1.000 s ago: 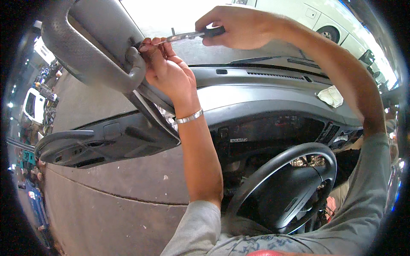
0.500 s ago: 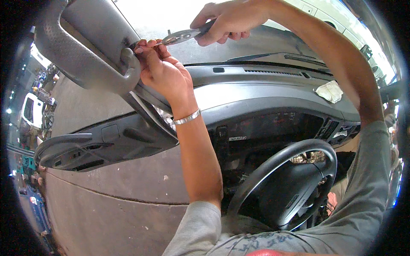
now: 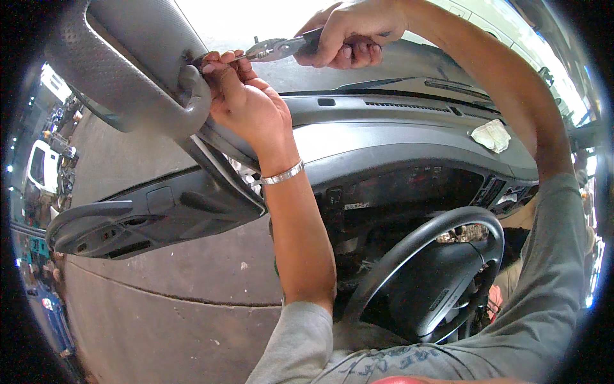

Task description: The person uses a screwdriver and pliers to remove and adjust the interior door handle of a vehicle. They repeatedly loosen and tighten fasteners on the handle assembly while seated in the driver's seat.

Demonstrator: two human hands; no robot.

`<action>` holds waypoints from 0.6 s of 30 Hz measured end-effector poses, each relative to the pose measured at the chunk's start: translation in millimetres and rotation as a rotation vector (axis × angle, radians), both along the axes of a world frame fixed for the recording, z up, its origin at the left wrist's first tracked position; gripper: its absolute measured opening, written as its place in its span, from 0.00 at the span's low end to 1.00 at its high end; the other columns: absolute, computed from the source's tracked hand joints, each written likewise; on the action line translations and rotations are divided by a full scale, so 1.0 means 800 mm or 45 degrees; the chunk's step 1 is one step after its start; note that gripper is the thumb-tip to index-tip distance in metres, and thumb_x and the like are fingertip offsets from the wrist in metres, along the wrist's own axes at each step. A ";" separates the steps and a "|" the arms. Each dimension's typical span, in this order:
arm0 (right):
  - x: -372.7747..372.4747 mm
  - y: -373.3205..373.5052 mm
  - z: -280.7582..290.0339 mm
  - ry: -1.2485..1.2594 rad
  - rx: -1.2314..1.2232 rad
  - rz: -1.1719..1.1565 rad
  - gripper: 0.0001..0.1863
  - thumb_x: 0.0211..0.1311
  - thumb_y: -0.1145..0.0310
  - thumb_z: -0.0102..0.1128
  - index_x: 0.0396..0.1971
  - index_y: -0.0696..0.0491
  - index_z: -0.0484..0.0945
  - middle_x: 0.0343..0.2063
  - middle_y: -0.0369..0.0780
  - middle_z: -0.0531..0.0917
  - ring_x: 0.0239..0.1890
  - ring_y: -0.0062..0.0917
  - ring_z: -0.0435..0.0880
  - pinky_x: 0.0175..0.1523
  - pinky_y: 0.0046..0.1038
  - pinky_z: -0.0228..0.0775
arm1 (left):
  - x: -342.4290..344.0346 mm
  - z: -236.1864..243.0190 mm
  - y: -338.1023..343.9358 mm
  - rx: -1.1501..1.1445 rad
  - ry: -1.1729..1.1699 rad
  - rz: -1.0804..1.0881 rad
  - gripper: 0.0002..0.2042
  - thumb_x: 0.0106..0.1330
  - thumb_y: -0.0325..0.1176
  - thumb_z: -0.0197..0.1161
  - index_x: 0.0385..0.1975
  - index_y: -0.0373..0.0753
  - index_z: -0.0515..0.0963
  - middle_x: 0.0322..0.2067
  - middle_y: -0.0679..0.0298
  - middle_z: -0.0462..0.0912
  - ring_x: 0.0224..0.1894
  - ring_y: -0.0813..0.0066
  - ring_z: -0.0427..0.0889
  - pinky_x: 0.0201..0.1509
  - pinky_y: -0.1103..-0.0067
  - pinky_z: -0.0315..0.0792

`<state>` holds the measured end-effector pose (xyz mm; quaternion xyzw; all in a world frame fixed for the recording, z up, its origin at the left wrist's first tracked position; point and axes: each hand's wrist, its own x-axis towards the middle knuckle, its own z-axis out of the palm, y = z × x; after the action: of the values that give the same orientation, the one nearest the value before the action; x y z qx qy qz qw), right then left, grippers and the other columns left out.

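Observation:
My right hand grips the dark handles of a pair of metal pliers, whose jaws point left toward the end of a grey grab handle at the upper left. My left hand, with a silver bracelet on its wrist, pinches a small part at that same handle end, right beside the plier jaws. The part itself is hidden by my fingers.
A grey dashboard runs across the middle with a crumpled white cloth on top. The black steering wheel is at lower right. An open door's inner panel hangs over concrete ground on the left.
The view has tilted slightly so the grab handle and both hands sit higher in the picture. Both hands stay at the handle end with the pliers.

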<state>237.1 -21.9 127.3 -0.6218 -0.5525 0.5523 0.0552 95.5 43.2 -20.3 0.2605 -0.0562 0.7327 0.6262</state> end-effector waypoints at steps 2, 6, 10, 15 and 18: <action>0.004 -0.009 -0.012 -0.244 0.282 0.023 0.07 0.63 0.65 0.61 0.36 0.48 0.74 0.21 0.31 0.72 0.21 0.18 0.68 0.27 0.24 0.60 | 0.001 0.001 -0.004 -0.012 -0.001 -0.025 0.05 0.74 0.23 0.53 0.41 0.41 0.74 0.39 0.70 0.78 0.43 0.79 0.74 0.50 0.82 0.71; -0.013 -0.037 -0.028 -0.902 1.115 0.206 0.10 0.61 0.65 0.66 0.40 0.46 0.76 0.28 0.34 0.77 0.28 0.24 0.75 0.34 0.28 0.67 | -0.001 -0.004 0.000 -0.064 -0.052 -0.038 0.04 0.74 0.24 0.54 0.42 0.41 0.75 0.38 0.69 0.79 0.43 0.79 0.76 0.49 0.82 0.73; -0.006 -0.062 -0.051 -1.353 1.525 0.190 0.23 0.54 0.66 0.69 0.50 0.46 0.71 0.31 0.42 0.83 0.30 0.41 0.85 0.36 0.41 0.74 | -0.002 -0.003 0.006 -0.047 -0.049 -0.035 0.04 0.74 0.24 0.55 0.42 0.40 0.75 0.37 0.69 0.80 0.41 0.78 0.78 0.47 0.83 0.74; -0.019 -0.079 -0.062 -1.565 1.765 0.205 0.23 0.50 0.70 0.66 0.48 0.48 0.72 0.34 0.44 0.82 0.36 0.43 0.84 0.39 0.43 0.75 | -0.003 -0.003 0.005 -0.072 -0.063 -0.039 0.03 0.74 0.25 0.57 0.43 0.39 0.76 0.37 0.68 0.80 0.40 0.78 0.79 0.45 0.83 0.76; -0.017 -0.087 -0.061 -1.334 1.390 -0.030 0.22 0.54 0.68 0.64 0.50 0.50 0.70 0.39 0.48 0.82 0.41 0.45 0.84 0.42 0.44 0.75 | -0.003 -0.002 0.004 -0.063 -0.084 -0.059 0.03 0.74 0.26 0.57 0.43 0.38 0.76 0.38 0.69 0.80 0.40 0.78 0.79 0.45 0.83 0.76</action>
<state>223.8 -91.5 78.5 -0.6932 -0.6949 -0.1680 0.0914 93.4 46.1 -22.1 0.2194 -0.0649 0.7272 0.6472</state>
